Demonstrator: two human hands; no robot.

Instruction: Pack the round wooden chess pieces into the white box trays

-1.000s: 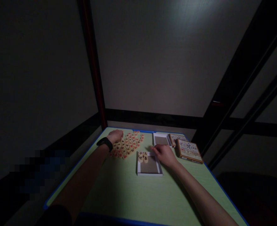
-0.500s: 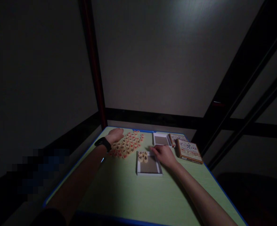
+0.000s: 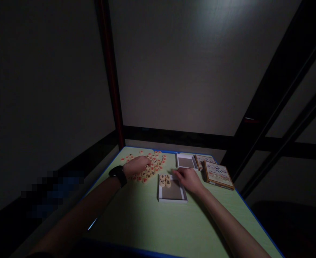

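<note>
My left hand (image 3: 138,165), a black watch on its wrist, is over the spread of Chinese chess pieces (image 3: 154,168), round discs with red or dark characters. Its fingers are closed and point down among them; whether a piece is between the fingertips is hidden. In front of the spread lies a shallow white box tray (image 3: 172,193) with a few chess pieces (image 3: 165,180) in its far left corner. At that tray's far right corner rests my right hand (image 3: 187,178), fingers curled in against the rim. What those fingers hold, if anything, is hidden.
Behind my right hand stands a second white tray (image 3: 186,162). Two printed game boxes (image 3: 218,173) (image 3: 204,159) lie to its right, the nearer one at the table's right side. The green table (image 3: 136,225) has a blue edge and meets a wall at the back.
My left hand has moved right and slightly nearer, from the far left of the spread to its middle, uncovering pieces at the back left. My right hand stays at the tray.
</note>
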